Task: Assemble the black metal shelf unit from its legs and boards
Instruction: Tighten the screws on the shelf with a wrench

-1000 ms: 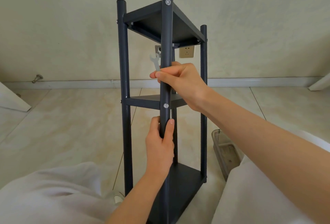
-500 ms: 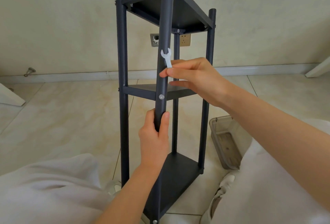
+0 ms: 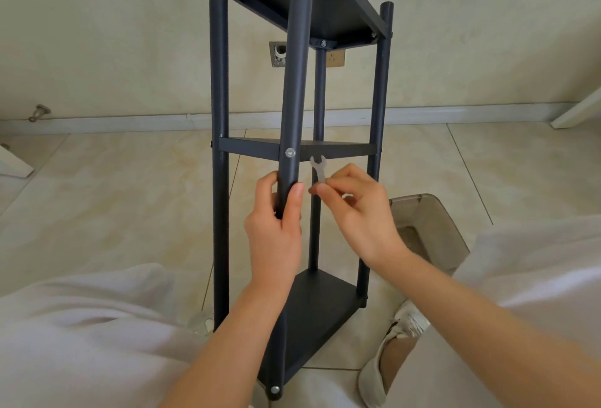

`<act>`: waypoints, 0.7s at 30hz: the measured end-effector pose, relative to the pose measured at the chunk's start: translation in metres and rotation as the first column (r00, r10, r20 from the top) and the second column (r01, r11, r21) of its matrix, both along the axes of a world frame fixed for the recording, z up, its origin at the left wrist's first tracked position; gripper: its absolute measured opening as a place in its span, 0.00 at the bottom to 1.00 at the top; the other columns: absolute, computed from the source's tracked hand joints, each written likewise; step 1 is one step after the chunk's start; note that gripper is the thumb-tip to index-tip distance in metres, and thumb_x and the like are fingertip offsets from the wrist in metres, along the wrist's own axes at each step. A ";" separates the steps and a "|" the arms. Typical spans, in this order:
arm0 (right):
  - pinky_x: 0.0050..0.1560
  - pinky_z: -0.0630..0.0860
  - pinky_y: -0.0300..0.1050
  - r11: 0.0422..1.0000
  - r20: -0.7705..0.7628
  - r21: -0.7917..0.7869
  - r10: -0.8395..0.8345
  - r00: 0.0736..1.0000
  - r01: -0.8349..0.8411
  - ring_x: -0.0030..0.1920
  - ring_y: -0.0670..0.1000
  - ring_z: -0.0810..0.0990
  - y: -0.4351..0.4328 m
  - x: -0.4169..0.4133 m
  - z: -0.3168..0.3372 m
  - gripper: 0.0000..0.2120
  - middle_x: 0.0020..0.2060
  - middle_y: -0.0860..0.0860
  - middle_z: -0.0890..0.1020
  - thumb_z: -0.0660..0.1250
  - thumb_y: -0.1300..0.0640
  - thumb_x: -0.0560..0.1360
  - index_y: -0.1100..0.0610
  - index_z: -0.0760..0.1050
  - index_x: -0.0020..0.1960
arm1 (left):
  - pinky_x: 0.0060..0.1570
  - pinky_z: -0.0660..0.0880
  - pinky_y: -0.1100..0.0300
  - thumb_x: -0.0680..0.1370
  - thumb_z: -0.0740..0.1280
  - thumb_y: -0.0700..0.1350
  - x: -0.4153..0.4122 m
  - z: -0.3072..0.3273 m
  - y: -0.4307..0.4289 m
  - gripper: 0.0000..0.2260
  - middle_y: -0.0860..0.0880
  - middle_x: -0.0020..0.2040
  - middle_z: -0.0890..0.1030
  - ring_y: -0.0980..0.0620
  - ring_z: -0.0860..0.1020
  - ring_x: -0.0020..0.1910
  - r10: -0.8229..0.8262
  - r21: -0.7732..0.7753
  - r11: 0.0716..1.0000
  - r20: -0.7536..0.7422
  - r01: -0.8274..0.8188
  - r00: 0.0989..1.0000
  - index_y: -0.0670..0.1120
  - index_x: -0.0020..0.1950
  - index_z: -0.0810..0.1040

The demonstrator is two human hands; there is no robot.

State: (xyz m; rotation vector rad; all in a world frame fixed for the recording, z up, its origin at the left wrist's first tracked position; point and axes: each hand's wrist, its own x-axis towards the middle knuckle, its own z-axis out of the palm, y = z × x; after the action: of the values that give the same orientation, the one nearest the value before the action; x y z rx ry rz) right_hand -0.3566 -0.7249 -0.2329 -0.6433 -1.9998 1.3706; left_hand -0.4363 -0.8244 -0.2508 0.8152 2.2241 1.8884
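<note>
The black metal shelf unit (image 3: 221, 212) stands upright on the tiled floor (image 3: 113, 196) right in front of you, between your knees, and both hands are at work on it. Your left hand (image 3: 276, 232) grips the front leg (image 3: 294, 98), thumb laid up its right side and fingers curled round the left, just under the middle board (image 3: 247, 149). Straight above that thumb sits a silver bolt head (image 3: 290, 153), right where the middle board meets the leg.

Just to the right of your left hand, your right hand (image 3: 361, 215) is clear of the frame and pinches a small flat wrench (image 3: 318, 170) by its lower end between thumb and forefinger. The wrench points up from your fingertips, its forked end level with the board's front edge and a little right of the bolt head. Whether it touches the board, I can't tell.

Below both hands lies the bottom board (image 3: 318, 306), and down past your left forearm a second bolt (image 3: 275, 389) shows at the foot of the front leg. High above your hands the top board (image 3: 325, 1) runs out of view. Off to the right of your right wrist a clear plastic bin (image 3: 429, 225) rests on the floor, and under that forearm there's a pale shoe (image 3: 390, 352).
</note>
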 end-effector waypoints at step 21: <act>0.36 0.73 0.42 0.978 0.064 -0.206 0.051 0.997 -0.037 0.34 0.53 0.74 -0.027 -0.036 -0.024 0.11 0.31 0.50 0.79 0.63 0.59 0.80 0.58 0.84 0.45 | 0.21 0.67 0.64 0.81 0.64 0.54 -0.019 0.007 -0.020 0.08 0.46 0.31 0.73 0.54 0.69 0.23 -0.057 0.109 0.993 0.133 0.042 0.990 0.54 0.57 0.75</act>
State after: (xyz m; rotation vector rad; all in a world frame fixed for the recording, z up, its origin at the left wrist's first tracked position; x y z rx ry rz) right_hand -0.3925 -0.7521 -0.2566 -0.7512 -1.9524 1.6161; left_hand -0.4552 -0.8444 -0.2434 0.7259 2.0217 1.9888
